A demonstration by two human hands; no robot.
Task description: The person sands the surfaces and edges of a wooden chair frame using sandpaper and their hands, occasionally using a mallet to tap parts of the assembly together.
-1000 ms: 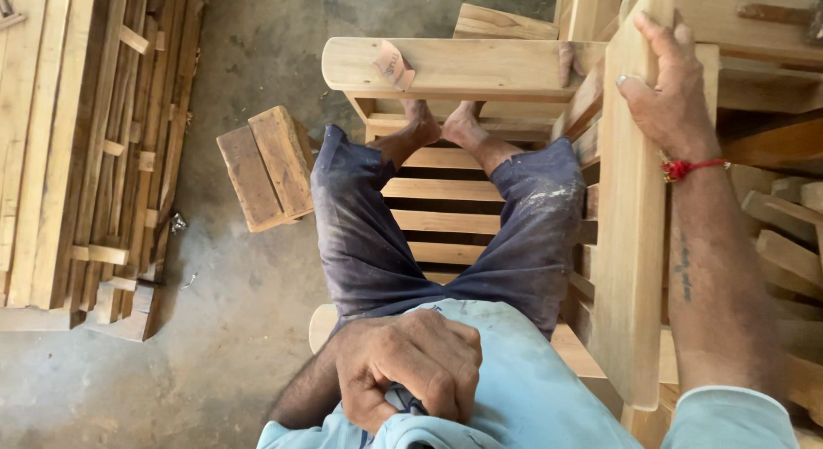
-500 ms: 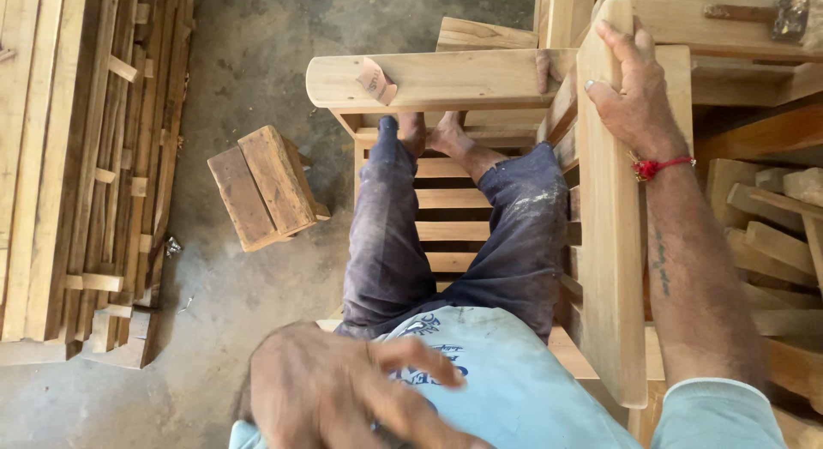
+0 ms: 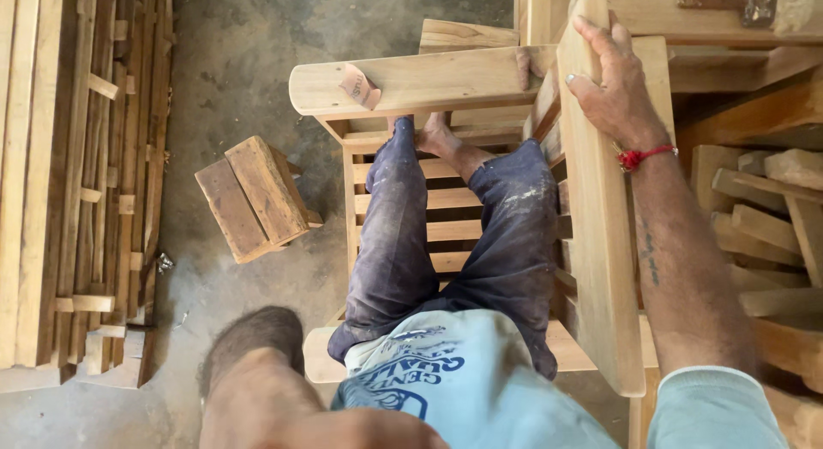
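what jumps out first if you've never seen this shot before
The right hand, a red thread at its wrist, rests on the top end of a broad wooden armrest at right. The person sits on a slatted wooden chair, legs stretched toward its rounded front rail. A small wooden stool lies tipped on the concrete floor at left.

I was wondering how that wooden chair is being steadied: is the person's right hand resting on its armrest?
Yes, the right hand lies over the far end of the wide wooden armrest, fingers curled over its edge.
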